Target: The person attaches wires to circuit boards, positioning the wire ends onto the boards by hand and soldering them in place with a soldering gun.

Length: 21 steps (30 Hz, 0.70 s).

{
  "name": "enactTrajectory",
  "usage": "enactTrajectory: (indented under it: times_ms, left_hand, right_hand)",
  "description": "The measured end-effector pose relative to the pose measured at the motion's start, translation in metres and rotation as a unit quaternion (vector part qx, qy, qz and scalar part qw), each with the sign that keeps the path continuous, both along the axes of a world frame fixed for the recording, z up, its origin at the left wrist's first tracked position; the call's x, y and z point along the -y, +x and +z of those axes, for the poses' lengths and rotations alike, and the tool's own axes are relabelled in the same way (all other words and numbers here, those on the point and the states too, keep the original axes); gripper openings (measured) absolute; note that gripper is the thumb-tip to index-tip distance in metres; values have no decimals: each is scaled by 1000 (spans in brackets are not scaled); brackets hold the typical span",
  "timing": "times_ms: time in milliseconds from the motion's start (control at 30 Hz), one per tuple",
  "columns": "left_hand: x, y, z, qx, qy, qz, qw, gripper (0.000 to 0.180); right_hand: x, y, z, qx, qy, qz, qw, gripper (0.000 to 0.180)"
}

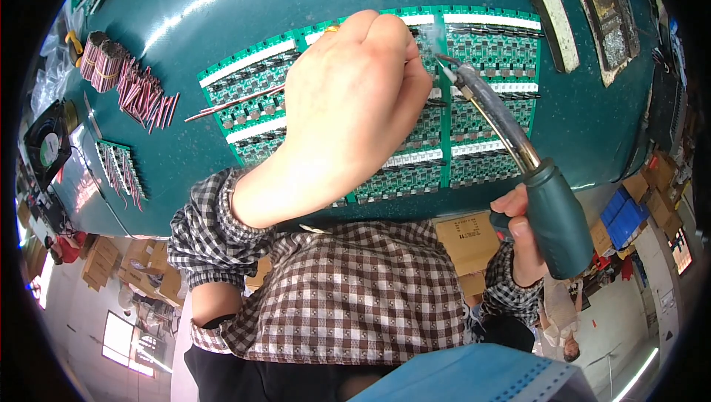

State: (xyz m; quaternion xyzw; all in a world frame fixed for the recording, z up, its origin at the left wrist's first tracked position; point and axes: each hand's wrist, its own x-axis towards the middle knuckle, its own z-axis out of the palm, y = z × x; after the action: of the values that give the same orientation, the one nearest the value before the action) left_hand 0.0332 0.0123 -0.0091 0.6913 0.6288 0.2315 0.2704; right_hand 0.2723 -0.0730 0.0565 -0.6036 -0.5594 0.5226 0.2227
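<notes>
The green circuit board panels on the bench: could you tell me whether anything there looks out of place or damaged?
Nothing looks damaged. The circuit board panels lie in neat rows. Only one loose red wire lies slanted across them, apart from the wire pile further left.

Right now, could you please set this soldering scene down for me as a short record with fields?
Surface: glossy teal workbench
Work: green panel of small circuit boards
Left hand: fisted over the panel, pinching something hidden
Right hand: grips teal-handled soldering iron, its tip beside the left fingers
Left side: bundle of red wire pieces, small black fan
Upper right: grimy tip-cleaning pad
</notes>
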Motion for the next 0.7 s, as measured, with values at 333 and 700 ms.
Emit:
enactTrajectory:
  times_ms: [333, 700]
  left_hand:
    - [-1, 0, 2, 6, -2, -2, 1000, 11]
    - [14, -16, 12, -6, 15, -15, 1000, 11]
  right_hand:
    - [-2, -6, -7, -110, 38, -111, 987, 36]
    - [5, 25, -34, -314, 6, -289, 904, 45]
